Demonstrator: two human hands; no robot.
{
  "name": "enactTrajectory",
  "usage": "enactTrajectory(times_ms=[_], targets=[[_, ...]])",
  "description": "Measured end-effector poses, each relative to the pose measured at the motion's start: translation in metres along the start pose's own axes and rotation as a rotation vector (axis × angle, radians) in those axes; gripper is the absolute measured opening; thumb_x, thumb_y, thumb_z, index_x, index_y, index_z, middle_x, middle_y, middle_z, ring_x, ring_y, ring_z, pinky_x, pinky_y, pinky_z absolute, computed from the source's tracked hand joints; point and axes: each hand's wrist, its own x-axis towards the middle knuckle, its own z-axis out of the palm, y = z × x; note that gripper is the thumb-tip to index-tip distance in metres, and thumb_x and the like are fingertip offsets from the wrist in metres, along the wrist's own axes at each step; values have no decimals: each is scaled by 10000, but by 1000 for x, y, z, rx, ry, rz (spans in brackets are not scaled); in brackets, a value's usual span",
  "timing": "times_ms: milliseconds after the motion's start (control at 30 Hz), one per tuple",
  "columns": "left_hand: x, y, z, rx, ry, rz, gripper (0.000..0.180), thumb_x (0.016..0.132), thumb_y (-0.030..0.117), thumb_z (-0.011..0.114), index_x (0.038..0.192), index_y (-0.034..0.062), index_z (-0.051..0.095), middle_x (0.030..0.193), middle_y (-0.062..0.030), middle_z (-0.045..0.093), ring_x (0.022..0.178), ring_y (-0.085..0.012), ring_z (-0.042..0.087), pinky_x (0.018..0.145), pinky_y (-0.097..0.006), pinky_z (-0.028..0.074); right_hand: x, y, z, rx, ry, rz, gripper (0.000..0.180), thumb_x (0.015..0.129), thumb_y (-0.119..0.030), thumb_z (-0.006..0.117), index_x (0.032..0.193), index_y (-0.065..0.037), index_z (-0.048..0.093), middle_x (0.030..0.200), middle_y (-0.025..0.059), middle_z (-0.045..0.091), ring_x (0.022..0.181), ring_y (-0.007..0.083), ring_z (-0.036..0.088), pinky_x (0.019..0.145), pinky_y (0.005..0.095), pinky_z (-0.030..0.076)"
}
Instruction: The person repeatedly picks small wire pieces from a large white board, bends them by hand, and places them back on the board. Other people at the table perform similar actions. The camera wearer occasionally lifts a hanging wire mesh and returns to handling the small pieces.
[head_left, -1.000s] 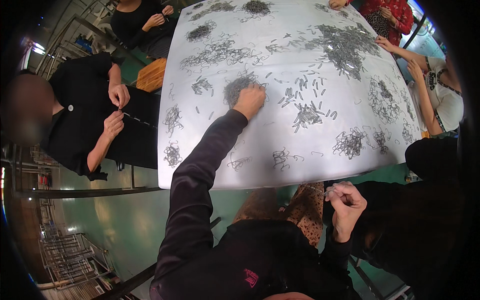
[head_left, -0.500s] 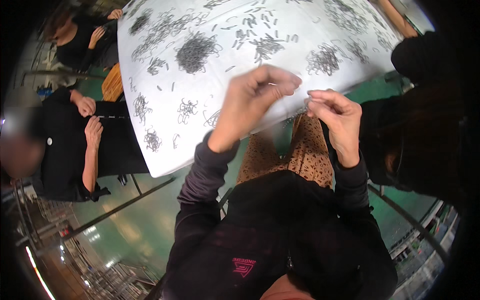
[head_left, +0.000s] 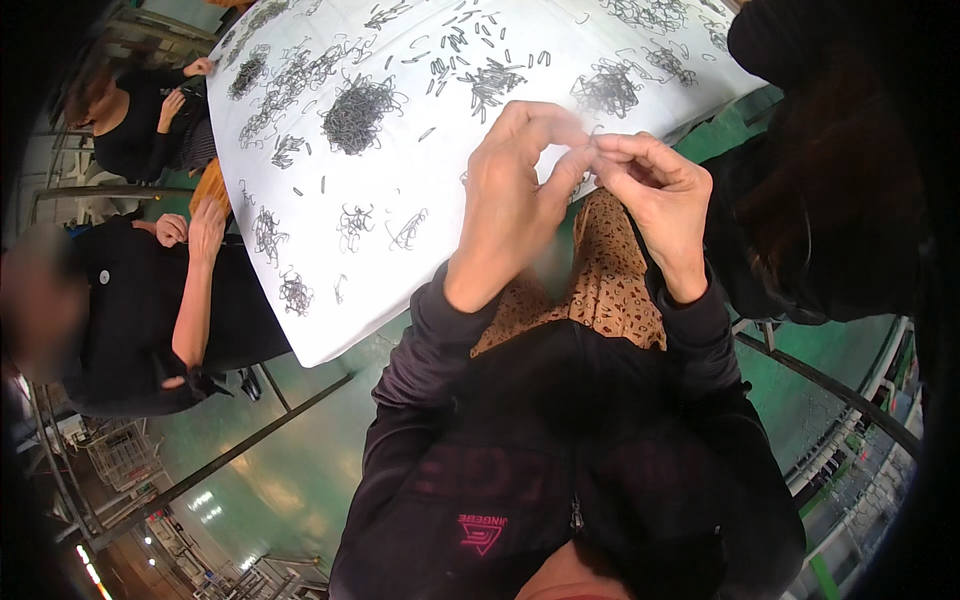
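A second ago the left hand (head_left: 512, 205) was on the dense heap of dark, thin, curved wire hooks (head_left: 358, 115); now it is off the white-covered worktop (head_left: 375, 255) and meets the right hand (head_left: 662, 205), fingertips to fingertips, just past the near edge. The heap lies at ten o'clock from the left hand, with a pile of short, dark, narrow clips (head_left: 493, 86) at twelve. Both hands curl, thumbs bent toward forefingers — blur and smallness hide whether either pinch is closed, or on what. The left hand slants toward one o'clock, the right toward eleven — both wrists below the fingertips, at six o'clock's side.
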Motion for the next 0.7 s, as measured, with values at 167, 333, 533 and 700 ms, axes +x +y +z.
enactTrajectory(times_ms=[167, 333, 533, 700], targets=[[3, 0, 12, -75, 74, 45, 106, 806, 58, 714, 896, 16, 676, 982, -80, 651, 883, -187, 627, 793, -292, 489, 0, -6, -3, -20, 38, 30, 204, 785, 49, 673, 976, -8, 718, 866, 21, 695, 791, 74, 630, 747, 208, 505], [24, 17, 19, -74, 123, 309, 103, 814, 26, 700, 913, 29, 674, 1000, -83, 647, 906, -170, 618, 793, -269, 495, -1, -30, -8, 29, 105, -117, 244, 777, 54, 665, 1007, -13, 711, 858, 36, 689, 787, 85, 632, 727, 216, 516], [68, 111, -4, -484, -95, 193, 180, 825, -79, 611, 1000, -45, 638, 1144, -147, 608, 1065, -221, 591, 952, -324, 459, -7, -115, -44, -93, 114, -723, 195, 735, 52, 740, 924, 15, 708, 852, 51, 684, 759, 80, 638, 665, 224, 521], [114, 142, -15, -989, -454, 281, 291, 972, 133, 510, 1163, -67, 601, 1238, -167, 584, 1159, -240, 562, 1032, -374, 428, -15, -196, -62, 204, 142, -819, 83, 763, 44, 735, 842, 56, 710, 770, 108, 707, 671, 127, 667, 652, 225, 547]])
